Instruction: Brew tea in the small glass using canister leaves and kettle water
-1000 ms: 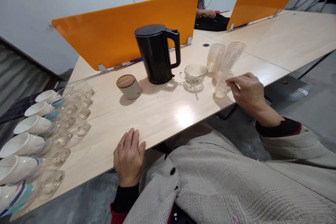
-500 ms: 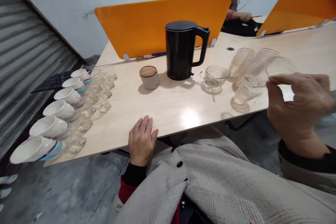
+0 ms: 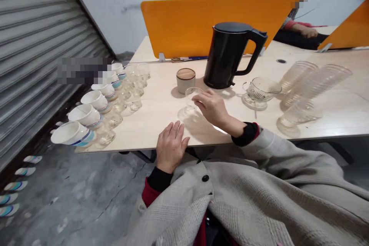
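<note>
My right hand pinches the rim of a clear cup in front of the small lidded canister. Whether the cup's base touches the table, I cannot tell. My left hand lies flat at the table's front edge, fingers stretched out and holding nothing. Behind the canister and to its right stands a black electric kettle. A clear glass cup with a handle stands right of my right hand. Farther right, nested clear cups stand in stacks, with a shorter clear stack in front.
Along the table's left side run rows of white cups with blue bands and clear glasses. An orange divider stands behind the kettle, with pens at its foot. Beyond it, another person's hand rests on something black.
My right hand has carried the clear cup leftward from beside the stacks to the front of the canister. My left hand stays flat at the table edge. The view has turned left.
</note>
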`<state>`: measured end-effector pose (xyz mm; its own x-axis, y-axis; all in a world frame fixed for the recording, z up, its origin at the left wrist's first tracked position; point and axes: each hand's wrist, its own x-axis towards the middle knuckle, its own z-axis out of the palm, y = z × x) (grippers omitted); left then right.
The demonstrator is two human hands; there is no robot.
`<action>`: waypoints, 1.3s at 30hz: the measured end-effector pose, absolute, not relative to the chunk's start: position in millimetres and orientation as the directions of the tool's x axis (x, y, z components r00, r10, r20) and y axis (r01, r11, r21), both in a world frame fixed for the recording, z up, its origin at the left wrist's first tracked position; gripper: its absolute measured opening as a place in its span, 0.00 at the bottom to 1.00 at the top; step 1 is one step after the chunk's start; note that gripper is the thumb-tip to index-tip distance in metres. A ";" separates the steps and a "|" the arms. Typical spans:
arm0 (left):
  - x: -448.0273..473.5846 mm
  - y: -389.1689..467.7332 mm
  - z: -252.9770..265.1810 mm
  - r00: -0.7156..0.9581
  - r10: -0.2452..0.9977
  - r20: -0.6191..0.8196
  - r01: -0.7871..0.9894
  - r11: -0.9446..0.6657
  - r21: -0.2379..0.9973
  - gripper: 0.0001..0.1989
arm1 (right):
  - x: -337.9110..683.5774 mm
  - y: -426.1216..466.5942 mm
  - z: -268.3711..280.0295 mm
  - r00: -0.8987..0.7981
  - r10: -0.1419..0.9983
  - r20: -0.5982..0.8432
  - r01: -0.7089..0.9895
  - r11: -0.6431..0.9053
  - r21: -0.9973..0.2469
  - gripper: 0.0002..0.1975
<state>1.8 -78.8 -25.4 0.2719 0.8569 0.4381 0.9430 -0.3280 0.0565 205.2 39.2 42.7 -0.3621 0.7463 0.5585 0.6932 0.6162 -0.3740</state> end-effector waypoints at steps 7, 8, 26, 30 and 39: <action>1.9 -78.7 -26.3 0.280 0.847 0.452 0.937 -0.344 0.063 0.23 | 189.8 46.5 27.9 -0.436 0.737 0.516 0.695 0.640 -0.328 0.11; 1.9 -78.7 -26.5 0.281 0.844 0.456 0.936 -0.347 0.064 0.23 | 189.6 45.7 26.9 -0.438 0.731 0.524 0.695 0.645 -0.319 0.11; 2.4 -79.0 -28.9 0.270 0.824 0.497 0.929 -0.359 0.090 0.22 | 240.6 90.6 67.2 -0.170 0.784 0.596 0.705 0.520 -0.483 0.25; 2.2 -78.5 -30.7 0.274 0.813 0.514 0.929 -0.362 0.078 0.22 | 220.2 131.5 69.2 -0.203 0.832 0.516 0.717 0.485 -0.501 0.33; 2.8 -79.8 -29.9 0.272 0.817 0.508 0.926 -0.366 0.093 0.23 | 175.1 194.1 60.8 -0.323 0.891 0.319 0.718 0.450 -0.530 0.38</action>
